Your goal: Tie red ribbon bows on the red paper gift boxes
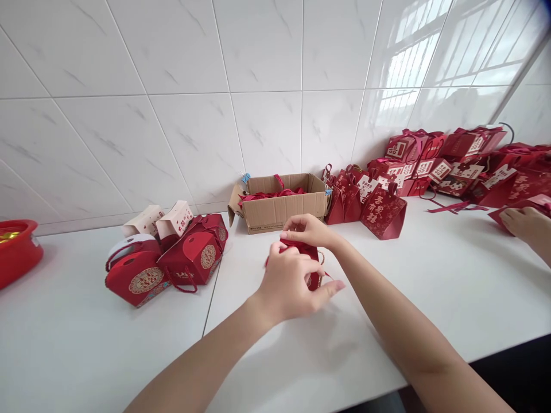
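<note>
A white bench [107, 344] runs along a white tiled wall [172, 86], which reflects a window at the right. Near the middle of the bench a small red gift box [315, 279] seems to stand upright, long axis vertical, though it is mostly hidden. The left hand [288, 287] curls closed around its near side. The right hand [307, 232] pinches its top. A cardboard box [284, 211] sits at the back edge.

Bright daylight, window glare on tiles [430, 63], soft shadows, wide-angle edge distortion.
</note>
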Action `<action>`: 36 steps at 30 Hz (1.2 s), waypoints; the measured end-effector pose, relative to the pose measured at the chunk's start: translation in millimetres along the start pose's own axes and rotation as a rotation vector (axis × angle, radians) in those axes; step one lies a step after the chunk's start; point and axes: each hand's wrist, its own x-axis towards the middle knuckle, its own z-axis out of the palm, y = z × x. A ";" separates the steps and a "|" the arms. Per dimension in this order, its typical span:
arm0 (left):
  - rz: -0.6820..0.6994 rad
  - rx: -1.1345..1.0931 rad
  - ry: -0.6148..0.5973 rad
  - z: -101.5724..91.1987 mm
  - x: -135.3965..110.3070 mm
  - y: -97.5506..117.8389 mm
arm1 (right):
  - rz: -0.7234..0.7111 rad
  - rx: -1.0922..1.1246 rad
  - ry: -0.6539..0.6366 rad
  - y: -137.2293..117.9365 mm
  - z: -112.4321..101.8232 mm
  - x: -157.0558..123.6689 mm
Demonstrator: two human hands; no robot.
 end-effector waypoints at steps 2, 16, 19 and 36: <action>-0.068 -0.156 -0.083 -23.1 2.6 0.4 | -0.015 0.002 0.023 -0.6 -4.7 -0.6; -0.491 -0.524 0.118 2.8 31.6 -89.3 | -0.097 -0.014 0.174 12.7 -9.8 -54.4; -0.381 -0.494 0.071 10.1 29.9 -90.4 | -0.215 -0.020 0.286 24.0 5.8 -64.6; -0.134 -0.161 -0.297 -41.1 20.1 -79.7 | -0.260 -0.012 0.569 33.3 28.9 -70.1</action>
